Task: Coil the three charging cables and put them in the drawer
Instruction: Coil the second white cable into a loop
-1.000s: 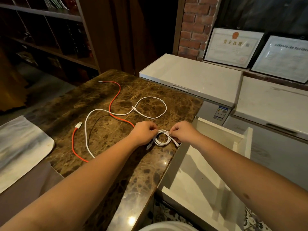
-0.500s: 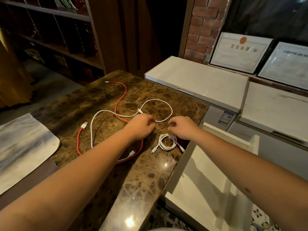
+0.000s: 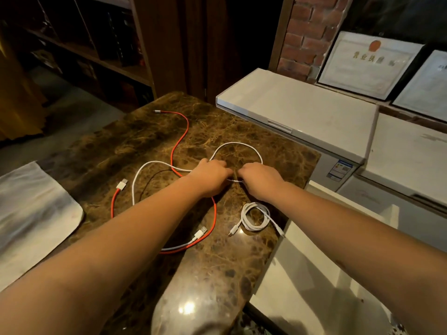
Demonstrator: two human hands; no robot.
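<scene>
Head view: three charging cables on a brown marble tabletop (image 3: 116,151). One coiled white cable (image 3: 256,216) near the right edge, beside an open white drawer (image 3: 312,281). One loose white cable (image 3: 154,165), looped, crossing one loose red cable (image 3: 180,139) with white plugs. Left hand (image 3: 210,176) and right hand (image 3: 260,180) close together, both pinching the loose white cable. Behind: two white chest freezers (image 3: 302,110), two framed certificates (image 3: 367,64). Pale cloth (image 3: 31,213) at left.
</scene>
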